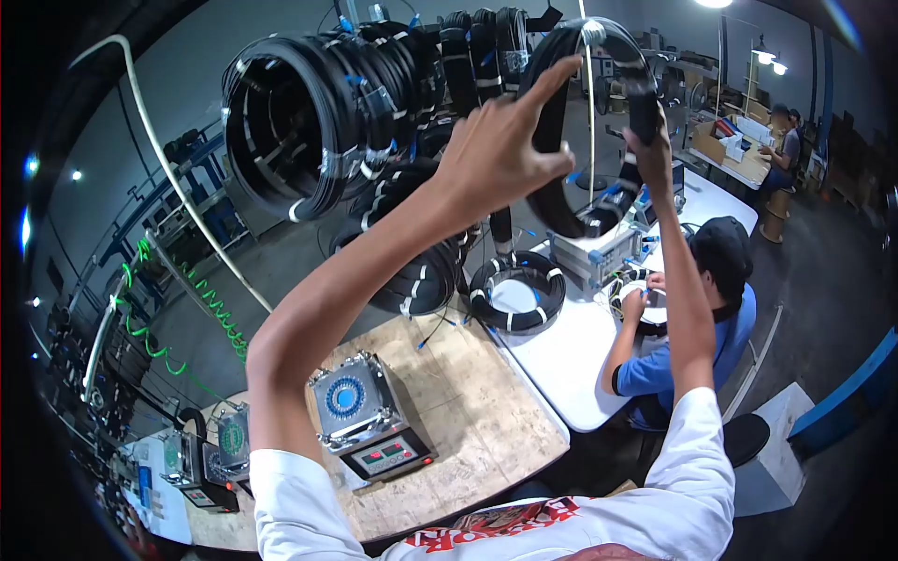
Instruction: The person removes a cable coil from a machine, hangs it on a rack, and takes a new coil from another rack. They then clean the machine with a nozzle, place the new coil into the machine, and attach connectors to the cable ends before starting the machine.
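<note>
Both my arms are raised in front of me at a large coil of black cable (554, 201), bound with white ties and held upright in the air. My right hand (651, 154) grips its right side, fingers partly hidden behind it. At the left side, my left hand (496, 150) is open, index finger and thumb spread apart and overlapping the coil's edge. Just left of it hangs a thick row of similar black cable coils (309, 122) with white ties and blue connector ends.
Below, a wooden table (477, 402) carries a metal box with a round blue fixture (360, 402). Another cable coil (516, 292) lies on the white table (552, 360). A co-worker in a blue shirt (730, 327) sits close on the right, handling a coil. A pale pole (178, 187) rises at left.
</note>
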The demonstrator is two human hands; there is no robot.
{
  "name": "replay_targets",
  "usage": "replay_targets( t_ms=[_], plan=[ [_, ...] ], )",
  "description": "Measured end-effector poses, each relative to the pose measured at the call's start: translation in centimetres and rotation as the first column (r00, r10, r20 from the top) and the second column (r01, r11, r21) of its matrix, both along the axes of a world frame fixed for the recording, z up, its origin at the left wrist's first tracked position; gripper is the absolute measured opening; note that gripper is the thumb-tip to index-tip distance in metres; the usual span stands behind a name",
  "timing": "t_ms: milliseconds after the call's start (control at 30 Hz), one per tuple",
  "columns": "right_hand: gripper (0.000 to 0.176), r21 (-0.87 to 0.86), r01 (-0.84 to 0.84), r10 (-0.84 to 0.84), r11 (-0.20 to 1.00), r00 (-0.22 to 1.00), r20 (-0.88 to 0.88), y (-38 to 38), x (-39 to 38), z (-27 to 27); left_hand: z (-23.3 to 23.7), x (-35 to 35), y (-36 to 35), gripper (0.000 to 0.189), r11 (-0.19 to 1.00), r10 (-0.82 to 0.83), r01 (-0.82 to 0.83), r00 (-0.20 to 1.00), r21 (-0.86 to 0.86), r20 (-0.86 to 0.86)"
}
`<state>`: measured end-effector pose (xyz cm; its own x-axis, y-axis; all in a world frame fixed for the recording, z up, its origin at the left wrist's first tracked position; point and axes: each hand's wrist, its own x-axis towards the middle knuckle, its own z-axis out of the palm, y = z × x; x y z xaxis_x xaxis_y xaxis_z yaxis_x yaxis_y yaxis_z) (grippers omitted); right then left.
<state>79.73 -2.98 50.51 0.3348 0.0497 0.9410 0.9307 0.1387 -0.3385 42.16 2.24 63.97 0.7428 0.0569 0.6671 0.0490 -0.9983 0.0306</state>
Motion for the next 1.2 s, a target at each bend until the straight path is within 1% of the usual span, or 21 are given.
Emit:
replay_targets(
  t_ms=[33,167,233,267,333,367,400,467,500,533,600,633,700,733,767,800,833,967,1067,1133,1200],
  plan=[
    [0.078,0.009,-0.006,0.006,1.0,0.999,0.042,1.0,1.7,1.9,1.5,1.6,0.1,0.096,0.994,0.106,-0.105,0.994,0.009,-0.041],
    [0.081,-0.014,-0.01,0.009,1.0,0.994,-0.109,5.5,6.7,8.2,3.5,9.1,4.8,0.097,0.978,0.168,-0.185,0.971,0.092,0.168],
    [0.082,-0.034,-0.004,0.0,0.999,0.99,-0.142,7.9,9.0,10.2,4.7,11.5,5.8,0.098,0.973,0.204,-0.219,0.963,0.075,0.176],
    [0.082,-0.035,0.043,-0.048,0.998,0.987,-0.156,9.3,9.9,10.8,5.0,12.5,6.2,0.098,0.97,0.22,-0.235,0.959,0.068,0.179],
    [0.084,-0.121,0.037,-0.076,0.992,0.941,-0.33,11.6,10.6,11.9,5.8,14.1,6.3,0.098,0.957,0.257,-0.276,0.95,0.091,0.179],
    [0.086,-0.098,0.152,-0.174,0.984,0.943,-0.285,13.3,11.3,11.9,6.0,15.0,6.6,0.098,0.949,0.272,-0.297,0.942,0.109,0.195],
    [0.086,-0.117,0.152,-0.183,0.981,0.922,-0.34,14.6,11.5,12.3,6.2,15.8,7.0,0.098,0.939,0.289,-0.32,0.934,0.128,0.211],
    [0.084,-0.144,0.072,-0.121,0.987,0.923,-0.366,17.3,12.4,13.4,6.6,17.1,7.9,0.097,0.92,0.322,-0.36,0.92,0.153,0.226],
    [0.085,-0.119,0.036,-0.074,0.992,0.94,-0.334,19.1,13.5,13.5,6.9,17.6,8.2,0.097,0.911,0.342,-0.38,0.913,0.159,0.224],
    [0.085,-0.124,0.064,-0.104,0.99,0.931,-0.349,20.9,14.1,13.6,7.2,18.0,8.5,0.098,0.902,0.359,-0.399,0.906,0.164,0.224],
    [0.086,-0.101,0.016,-0.045,0.995,0.955,-0.292,23.4,14.7,13.5,7.0,18.5,9.6,0.1,0.882,0.404,-0.444,0.886,0.159,0.229],
    [0.086,-0.108,-0.028,-0.011,0.994,0.937,-0.349,24.5,14.4,13.1,6.6,18.8,10.4,0.1,0.872,0.418,-0.463,0.874,0.161,0.246],
    [0.087,-0.089,-0.125,0.095,0.988,0.954,-0.283,28.4,16.4,10.9,5.7,18.8,11.1,0.098,0.862,0.443,-0.482,0.866,0.154,0.233],
    [0.086,-0.1,-0.188,0.157,0.977,0.954,-0.256,29.9,17.0,9.9,5.2,18.8,11.4,0.097,0.86,0.43,-0.475,0.871,0.185,0.237],
    [0.086,0.058,-0.398,0.401,0.915,0.892,-0.207,31.1,17.2,8.3,4.6,18.9,11.6,0.096,0.857,0.42,-0.47,0.875,0.212,0.24],
    [0.085,0.086,-0.48,0.488,0.873,0.853,-0.184,31.5,15.9,7.5,3.9,18.9,11.5,0.095,0.854,0.411,-0.464,0.879,0.237,0.241],
    [0.083,0.09,-0.511,0.518,0.855,0.836,-0.179,31.2,15.2,7.3,3.2,18.9,11.3,0.091,0.829,0.445,-0.494,0.867,0.264,0.223],
    [0.075,0.063,-0.485,0.485,0.872,0.842,-0.236,30.2,14.7,5.7,3.1,18.6,10.9,0.085,0.823,0.475,-0.495,0.869,0.279,0.14],
    [0.07,0.06,-0.463,0.461,0.884,0.846,-0.27,28.2,13.6,5.8,2.1,17.6,11.4,0.083,0.85,0.407,-0.431,0.902,0.303,0.141],
    [0.066,0.063,-0.458,0.456,0.887,0.843,-0.284,27.7,14.0,5.3,1.3,16.6,11.3,0.08,0.863,0.399,-0.391,0.916,0.319,0.043],
    [0.063,0.072,-0.461,0.461,0.884,0.839,-0.288,27.7,14.5,5.0,0.3,15.4,11.4,0.078,0.874,0.345,-0.323,0.939,0.364,0.005]
  ],
)
